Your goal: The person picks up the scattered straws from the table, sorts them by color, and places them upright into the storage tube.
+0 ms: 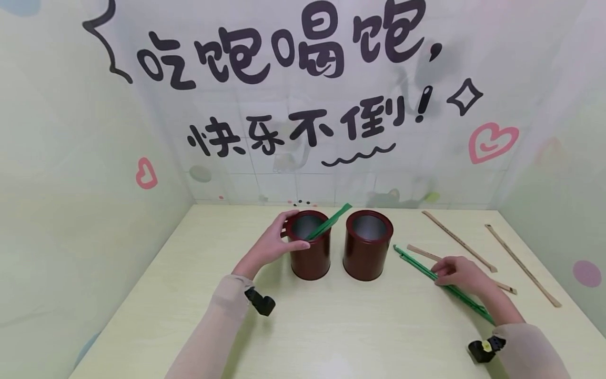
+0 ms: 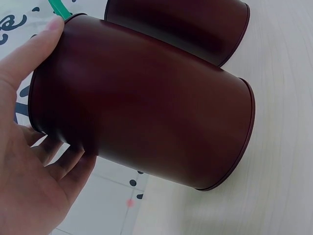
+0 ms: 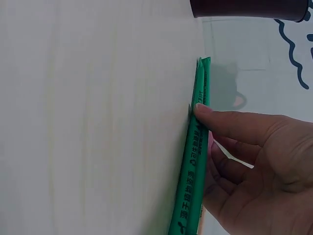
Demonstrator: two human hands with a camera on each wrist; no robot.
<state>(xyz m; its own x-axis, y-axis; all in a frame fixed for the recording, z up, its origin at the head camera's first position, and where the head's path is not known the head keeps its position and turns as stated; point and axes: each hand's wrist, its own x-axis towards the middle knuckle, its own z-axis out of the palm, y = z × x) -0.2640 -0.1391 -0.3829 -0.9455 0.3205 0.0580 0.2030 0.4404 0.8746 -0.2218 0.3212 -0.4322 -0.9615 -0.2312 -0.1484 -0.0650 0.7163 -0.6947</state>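
My left hand (image 1: 271,243) grips the dark red can (image 1: 310,260) near its rim, thumb on the near side and fingers round the left and back. This can stands upright with its top uncovered. A green wrapped straw (image 1: 330,222) leans out of it toward the right. On the right, my right hand (image 1: 466,275) pinches green wrapped straws (image 3: 188,166) between thumb and fingers, close over the table. Dark print runs along their wrappers in the right wrist view. Part of the bundle is hidden behind the hand.
A second dark red can (image 1: 366,258), also uncovered, stands just right of the first. One brown wrapped straw (image 1: 421,252) lies partly behind my right hand. Two more, a brown straw (image 1: 459,240) and another brown straw (image 1: 523,266), lie farther right. A printed backdrop (image 1: 312,184) borders the table.
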